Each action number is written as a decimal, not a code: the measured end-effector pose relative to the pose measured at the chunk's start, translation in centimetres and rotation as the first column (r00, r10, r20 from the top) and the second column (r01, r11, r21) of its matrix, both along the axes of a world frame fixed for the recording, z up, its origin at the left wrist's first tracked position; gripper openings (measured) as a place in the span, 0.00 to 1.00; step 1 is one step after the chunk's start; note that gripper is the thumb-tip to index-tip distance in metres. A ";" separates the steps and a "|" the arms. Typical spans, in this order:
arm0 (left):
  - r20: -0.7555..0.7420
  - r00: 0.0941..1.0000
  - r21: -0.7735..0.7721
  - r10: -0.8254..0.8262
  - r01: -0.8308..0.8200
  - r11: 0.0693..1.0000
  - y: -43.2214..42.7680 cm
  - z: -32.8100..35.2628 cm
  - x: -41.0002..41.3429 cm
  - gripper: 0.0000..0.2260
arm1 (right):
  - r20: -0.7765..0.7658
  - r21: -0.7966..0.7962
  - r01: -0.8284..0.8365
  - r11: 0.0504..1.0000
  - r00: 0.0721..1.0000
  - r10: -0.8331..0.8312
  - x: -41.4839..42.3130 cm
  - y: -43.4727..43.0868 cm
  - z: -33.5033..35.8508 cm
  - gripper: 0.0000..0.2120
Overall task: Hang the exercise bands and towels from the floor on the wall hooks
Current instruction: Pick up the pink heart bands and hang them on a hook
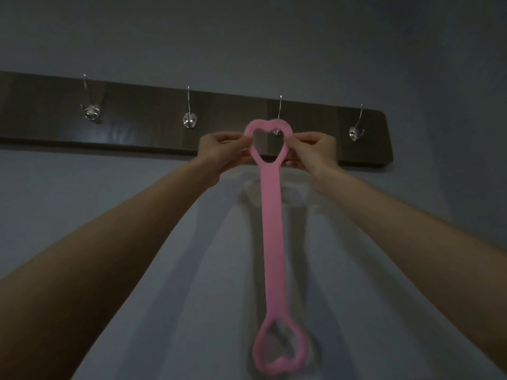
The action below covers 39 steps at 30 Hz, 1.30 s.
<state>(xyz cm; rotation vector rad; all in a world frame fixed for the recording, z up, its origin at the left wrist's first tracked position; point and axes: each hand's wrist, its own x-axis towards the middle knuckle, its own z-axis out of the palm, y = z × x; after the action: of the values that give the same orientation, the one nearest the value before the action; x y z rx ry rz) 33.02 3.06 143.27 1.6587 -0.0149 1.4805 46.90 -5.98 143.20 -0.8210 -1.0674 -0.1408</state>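
A pink exercise band (270,215) with a heart-shaped loop at each end hangs straight down in front of the wall. My left hand (222,153) pinches the left side of its top loop and my right hand (314,153) pinches the right side. The top loop is held up against the dark wooden hook rail (153,127), right at the third metal hook (278,116), whose lower knob shows through the loop's opening. I cannot tell whether the loop is over the hook. The bottom loop dangles free and blurred.
The rail carries several silver hooks: one at the left (90,108), one left of centre (189,119) and one at the right end (356,130), all bare. The wall behind is plain and dim. No floor or towels are in view.
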 end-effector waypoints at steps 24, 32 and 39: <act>0.099 0.964 -0.089 0.246 -0.238 0.967 3.3 4.1 8.0 0.07 | 0.047 0.099 0.140 0.985 0.988 -0.145 6.7 6.4 4.2 0.11; 0.085 0.923 0.131 0.375 -0.384 0.914 2.7 0.2 3.5 0.21 | 0.249 0.127 0.331 0.935 0.902 -0.352 4.3 2.9 0.3 0.13; 0.051 0.824 0.359 0.565 -0.543 0.759 0.3 -7.8 -4.4 0.16 | 0.494 0.045 0.366 0.930 0.801 -0.339 -1.7 -0.7 -8.2 0.14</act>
<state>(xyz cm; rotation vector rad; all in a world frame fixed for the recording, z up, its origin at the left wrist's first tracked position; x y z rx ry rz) 28.60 3.35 135.48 2.1286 0.2828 1.9580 45.16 -6.73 135.00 -1.0605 -1.3930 -0.6763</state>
